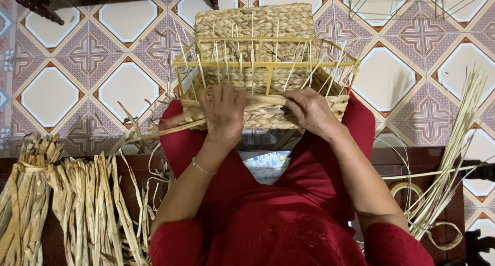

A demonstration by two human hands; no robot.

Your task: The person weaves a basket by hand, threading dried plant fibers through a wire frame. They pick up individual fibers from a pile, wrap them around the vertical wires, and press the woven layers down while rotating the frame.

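Note:
A half-woven straw basket (263, 39) on a yellow wire frame (268, 65) rests on my lap, tilted toward me. My left hand (223, 114) lies flat on its near woven rim, fingers spread over the braid. My right hand (309, 111) pinches a braided straw strand (265, 102) at the near rim, just right of the middle. A loose end of the strand (154, 134) trails out to the left. Thin upright stakes stick up from the unwoven part of the frame.
Bundles of dried flat straw (62, 194) lie at my lower left. Long thin reeds (454, 147) fan out at my right. An empty wire frame (392, 3) stands on the patterned tile floor (87, 54) at the top right. Dark furniture legs (31, 3) show top left.

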